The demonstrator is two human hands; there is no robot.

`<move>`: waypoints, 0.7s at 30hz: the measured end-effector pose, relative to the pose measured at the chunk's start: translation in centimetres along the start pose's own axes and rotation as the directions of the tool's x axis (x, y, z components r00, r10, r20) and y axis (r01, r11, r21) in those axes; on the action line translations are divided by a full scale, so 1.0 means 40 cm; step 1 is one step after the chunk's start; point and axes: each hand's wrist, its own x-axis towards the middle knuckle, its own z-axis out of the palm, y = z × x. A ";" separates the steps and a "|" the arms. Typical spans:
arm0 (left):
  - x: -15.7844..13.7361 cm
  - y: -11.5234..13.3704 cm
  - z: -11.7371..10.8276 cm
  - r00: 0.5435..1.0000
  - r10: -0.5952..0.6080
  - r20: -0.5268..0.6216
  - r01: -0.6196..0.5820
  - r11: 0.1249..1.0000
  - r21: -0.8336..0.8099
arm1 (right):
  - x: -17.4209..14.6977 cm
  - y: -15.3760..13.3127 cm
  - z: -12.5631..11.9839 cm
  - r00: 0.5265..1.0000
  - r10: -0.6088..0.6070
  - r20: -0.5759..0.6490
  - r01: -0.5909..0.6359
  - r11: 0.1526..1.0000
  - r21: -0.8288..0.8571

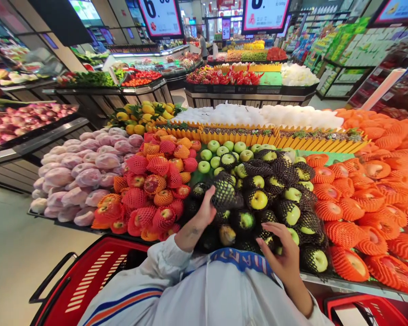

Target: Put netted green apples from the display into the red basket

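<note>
The left hand [207, 209] grips a black-netted green apple [224, 194] while the right hand [284, 254] touches netted apples [270, 237] beside a red basket [88, 276].

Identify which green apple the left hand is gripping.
The left hand grips the black-netted apple at mid-pile; neighbouring apples lie untouched.

The surface [347, 284] is a sloping fruit stand with a metal front edge. On it lie green apples [258, 199] in black net sleeves, red apples [149, 199] in red nets to their left, pale-wrapped fruit [75, 174] further left, and orange-netted fruit [367, 213] on the right.
</note>
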 end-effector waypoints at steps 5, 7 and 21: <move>0.220 0.137 -0.057 0.757 0.653 0.032 -0.462 0.499 0.733 | -0.022 0.010 -0.003 0.999 -0.011 0.030 0.011 1.000 -0.025; 0.283 0.174 -0.086 0.739 0.650 0.175 -0.343 0.140 0.929 | -0.030 0.010 0.001 0.998 -0.015 0.059 0.017 1.000 -0.023; 0.407 0.124 -0.190 0.990 0.107 0.090 -0.025 -0.503 0.864 | -0.022 0.014 0.007 0.997 -0.003 0.071 0.005 0.999 -0.037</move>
